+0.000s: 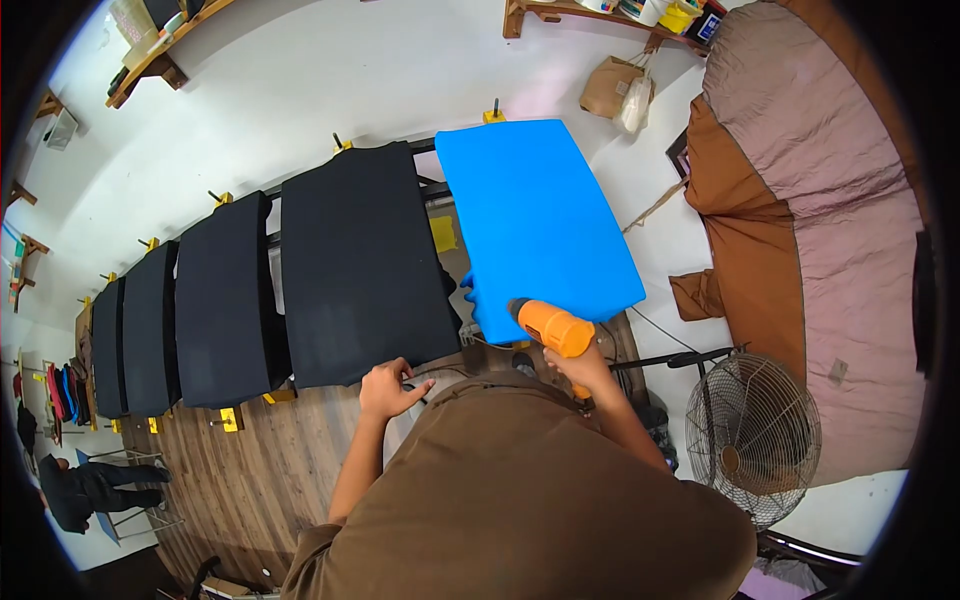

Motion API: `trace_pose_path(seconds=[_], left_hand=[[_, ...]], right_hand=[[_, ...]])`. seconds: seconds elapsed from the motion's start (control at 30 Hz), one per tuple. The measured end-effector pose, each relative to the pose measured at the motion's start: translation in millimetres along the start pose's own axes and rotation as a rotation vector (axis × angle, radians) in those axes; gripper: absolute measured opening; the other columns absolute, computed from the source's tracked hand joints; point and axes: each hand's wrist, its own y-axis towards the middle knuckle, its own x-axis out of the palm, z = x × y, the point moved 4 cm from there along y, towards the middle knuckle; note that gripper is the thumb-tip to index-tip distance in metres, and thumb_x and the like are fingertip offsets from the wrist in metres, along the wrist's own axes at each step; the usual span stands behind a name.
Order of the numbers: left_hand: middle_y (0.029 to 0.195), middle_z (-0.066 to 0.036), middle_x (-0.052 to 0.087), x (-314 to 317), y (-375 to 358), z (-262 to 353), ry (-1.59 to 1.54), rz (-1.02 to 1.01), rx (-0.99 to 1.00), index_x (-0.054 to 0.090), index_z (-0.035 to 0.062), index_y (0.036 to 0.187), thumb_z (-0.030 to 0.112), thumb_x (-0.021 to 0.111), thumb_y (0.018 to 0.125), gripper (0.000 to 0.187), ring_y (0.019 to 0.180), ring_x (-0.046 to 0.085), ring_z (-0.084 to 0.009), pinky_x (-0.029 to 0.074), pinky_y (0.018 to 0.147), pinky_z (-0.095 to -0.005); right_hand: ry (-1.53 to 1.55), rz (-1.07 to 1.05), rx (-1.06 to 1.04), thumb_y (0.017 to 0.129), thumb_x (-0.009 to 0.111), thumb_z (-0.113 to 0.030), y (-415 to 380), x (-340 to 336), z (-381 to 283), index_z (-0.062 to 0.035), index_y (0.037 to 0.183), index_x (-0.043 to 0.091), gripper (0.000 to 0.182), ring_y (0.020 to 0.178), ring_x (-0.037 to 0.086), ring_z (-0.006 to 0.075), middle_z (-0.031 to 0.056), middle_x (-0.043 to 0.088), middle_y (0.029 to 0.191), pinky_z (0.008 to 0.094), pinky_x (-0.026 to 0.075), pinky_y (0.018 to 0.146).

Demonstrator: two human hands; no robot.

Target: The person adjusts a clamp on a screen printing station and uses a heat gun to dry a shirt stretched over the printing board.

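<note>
My right hand (582,365) grips the handle of an orange heat gun (552,326), whose nozzle points at the lower edge of a bright blue sheet (535,220) standing tilted on a rack. My left hand (388,388) rests with loosely curled fingers at the bottom edge of a black sheet (362,265) beside the blue one, touching a small dark object that I cannot make out. More black sheets (225,300) stand in a row to the left.
A wooden floor (250,470) lies below the rack with its yellow clamps (230,418). A standing fan (752,435) is at the right, beside a brown and pink draped mass (820,220). Shelves (160,55) line the white wall. Another person (90,490) sits far left.
</note>
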Motion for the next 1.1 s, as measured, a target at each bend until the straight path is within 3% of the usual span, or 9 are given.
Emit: trace_pose_path(seconds=[0.1,0.4,0.53,0.63,0.73,0.93,1.0,1.03,1.1], left_hand=[[0.066,-0.008,0.065,1,0,-2,-0.009,-0.013,-0.022,0.067,0.0084,0.08,0.064,0.081,0.073,0.058,0.067,0.069,-0.0283,0.053,0.061,-0.041],[0.069,-0.008,0.068,-1,-2,1,-0.028,-0.016,0.016,0.067,0.0085,0.079,0.064,0.08,0.074,0.057,0.068,0.07,-0.0283,0.054,0.061,-0.0402],[0.071,-0.007,0.069,1,-2,3,0.022,-0.03,0.054,0.067,0.0087,0.08,0.064,0.079,0.075,0.057,0.07,0.071,-0.028,0.054,0.062,-0.0408],[0.072,-0.007,0.07,3,-3,2,0.022,-0.026,0.064,0.067,0.0089,0.08,0.065,0.078,0.075,0.057,0.071,0.072,-0.0277,0.055,0.062,-0.0411],[0.073,-0.007,0.07,4,-3,2,0.041,-0.034,0.072,0.068,0.0091,0.08,0.067,0.077,0.075,0.059,0.071,0.072,-0.028,0.055,0.062,-0.0412],[0.074,-0.007,0.071,6,-3,-1,0.055,-0.045,0.076,0.069,0.0092,0.082,0.071,0.075,0.074,0.062,0.072,0.073,-0.0292,0.055,0.062,-0.0419],[0.074,-0.007,0.071,8,-4,-2,0.06,-0.042,0.076,0.069,0.0092,0.082,0.071,0.075,0.074,0.063,0.072,0.073,-0.0292,0.055,0.062,-0.042],[0.074,-0.007,0.071,7,-3,-2,0.067,-0.038,0.075,0.069,0.0093,0.082,0.071,0.075,0.074,0.063,0.072,0.073,-0.0292,0.056,0.062,-0.0421],[0.074,-0.007,0.071,8,-3,-4,0.053,-0.028,0.079,0.069,0.0093,0.082,0.071,0.075,0.074,0.063,0.071,0.073,-0.0291,0.055,0.062,-0.0422]], right_hand=[[-0.275,0.209,-0.121,0.079,0.085,-0.027,-9,-1,-18,-0.0009,0.111,0.073,0.044,0.105,0.075,0.0319,0.0173,0.077,0.107,0.042,0.058,0.083],[-0.501,0.214,-0.079,0.076,0.084,-0.026,-14,-9,-48,-0.0021,0.12,0.069,0.053,0.112,0.072,0.0345,0.0187,0.075,0.116,0.0439,0.058,0.088],[-0.336,0.065,0.099,0.078,0.083,-0.025,-6,-8,-25,-0.0026,0.124,0.067,0.054,0.116,0.07,0.0351,0.0191,0.073,0.12,0.0434,0.058,0.09],[-0.261,0.112,-0.17,0.079,0.082,-0.021,-10,-9,-43,-0.0024,0.124,0.067,0.051,0.116,0.071,0.0335,0.0178,0.074,0.118,0.0428,0.057,0.091],[-0.262,0.18,0.015,0.08,0.082,-0.019,1,-9,-15,-0.0018,0.124,0.067,0.05,0.115,0.071,0.0303,0.0158,0.074,0.116,0.0419,0.057,0.09],[-0.072,-0.028,0.058,0.084,0.084,-0.022,-2,-2,-21,-0.0013,0.122,0.067,0.046,0.108,0.073,0.0279,0.0113,0.076,0.106,0.0419,0.057,0.086],[-0.432,0.211,-0.444,0.087,0.084,-0.018,-3,2,-27,-0.0025,0.117,0.067,0.038,0.069,0.068,0.013,0.0032,0.07,0.088,0.0299,0.054,0.06],[-0.433,0.21,-0.448,0.087,0.084,-0.018,-6,1,-44,-0.0025,0.117,0.067,0.038,0.069,0.068,0.013,0.0032,0.07,0.088,0.0299,0.054,0.06],[-0.098,-0.156,0.24,0.085,0.085,-0.024,-13,4,-46,-0.0005,0.119,0.069,0.045,0.107,0.074,0.0291,0.0144,0.076,0.109,0.041,0.057,0.085]])
